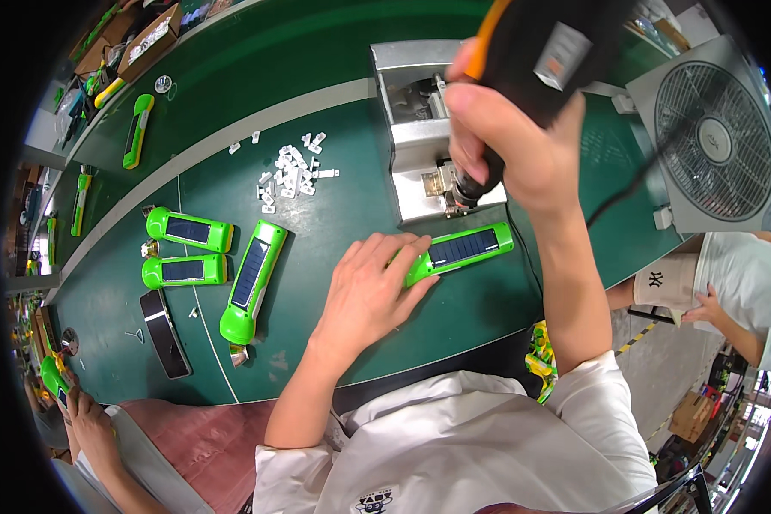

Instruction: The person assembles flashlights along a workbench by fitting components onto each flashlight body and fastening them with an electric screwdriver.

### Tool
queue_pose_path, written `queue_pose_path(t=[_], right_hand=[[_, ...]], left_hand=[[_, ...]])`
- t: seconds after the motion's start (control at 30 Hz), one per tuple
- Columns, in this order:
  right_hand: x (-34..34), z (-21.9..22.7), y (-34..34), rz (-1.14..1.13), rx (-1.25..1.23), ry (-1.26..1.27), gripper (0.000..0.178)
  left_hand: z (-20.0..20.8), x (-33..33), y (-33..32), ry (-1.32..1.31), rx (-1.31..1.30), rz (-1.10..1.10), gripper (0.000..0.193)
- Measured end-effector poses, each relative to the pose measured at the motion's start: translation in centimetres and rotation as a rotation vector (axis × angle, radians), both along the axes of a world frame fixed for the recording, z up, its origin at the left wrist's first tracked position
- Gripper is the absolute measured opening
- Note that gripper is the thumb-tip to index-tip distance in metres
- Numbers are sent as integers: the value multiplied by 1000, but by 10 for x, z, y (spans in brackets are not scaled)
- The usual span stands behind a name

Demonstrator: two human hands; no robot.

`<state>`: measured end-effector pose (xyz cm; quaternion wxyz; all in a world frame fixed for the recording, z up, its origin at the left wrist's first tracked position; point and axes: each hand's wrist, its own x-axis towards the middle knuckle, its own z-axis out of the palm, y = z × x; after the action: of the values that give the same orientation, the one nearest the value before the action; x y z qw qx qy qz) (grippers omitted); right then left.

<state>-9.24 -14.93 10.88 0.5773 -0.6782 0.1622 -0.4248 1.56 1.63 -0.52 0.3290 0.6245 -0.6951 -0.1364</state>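
My right hand (pixel 527 150) is wrapped round a black and orange electric screwdriver (pixel 531 64). The screwdriver points down, its nose at the front of a silver metal box (pixel 413 137) that looks like a screw feeder; the tip's exact contact is hard to see. On the green bench lies a green flashlight (pixel 471 250) with a dark solar panel facing up. My left hand (pixel 373 278) grips its left end, fingers over the top and thumb along the near side, hiding that end. A loose pile of small white plastic parts (pixel 293 174) sits beyond my left hand.
More green flashlights (pixel 254 281) lie left, near a dark phone (pixel 164 334). A grey fan (pixel 715 128) stands at the right, behind the screwdriver's black cord (pixel 630 184). Another flashlight (pixel 138 131) rests on the raised strip. People sit at lower left and at right.
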Motion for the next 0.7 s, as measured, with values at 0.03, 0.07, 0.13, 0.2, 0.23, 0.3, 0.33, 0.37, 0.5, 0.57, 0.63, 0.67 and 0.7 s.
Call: queue_pose_path(t=[0.03,0.07,0.13,0.2,0.23,0.3,0.33,0.37,0.5,0.57,0.63,0.67,0.7], right_hand=[[5,4,0,20,45,-5,19],[4,4,-2,35,98,-26,19],[-5,-2,-2,46,161,-77,21],[-18,-4,1,75,152,-110,25],[-22,-4,8,76,143,-107,26],[-25,-9,18,68,77,-117,31],[-26,-8,25,81,77,-108,31],[-24,-8,30,93,77,-99,32],[-17,-25,34,135,45,-115,31],[-15,-29,36,139,88,-140,31],[-16,-32,36,145,109,-130,30],[-16,-34,37,133,109,-128,30],[-16,-35,38,120,110,-126,29]], left_hand=[[0,1,1,-2,-10,3,40],[0,1,0,-3,-11,6,40],[-1,1,0,25,-33,-3,42],[0,0,0,40,-24,4,44],[0,0,1,54,-10,4,46],[-1,-1,3,48,-10,18,48],[-1,-2,4,42,-15,19,50],[-2,-1,4,43,-16,18,50],[-6,-1,4,54,-36,25,52],[-6,-1,4,58,-30,26,52],[-6,0,4,47,-21,25,56],[-7,0,4,47,-20,26,56],[-8,0,3,50,-29,24,57]])
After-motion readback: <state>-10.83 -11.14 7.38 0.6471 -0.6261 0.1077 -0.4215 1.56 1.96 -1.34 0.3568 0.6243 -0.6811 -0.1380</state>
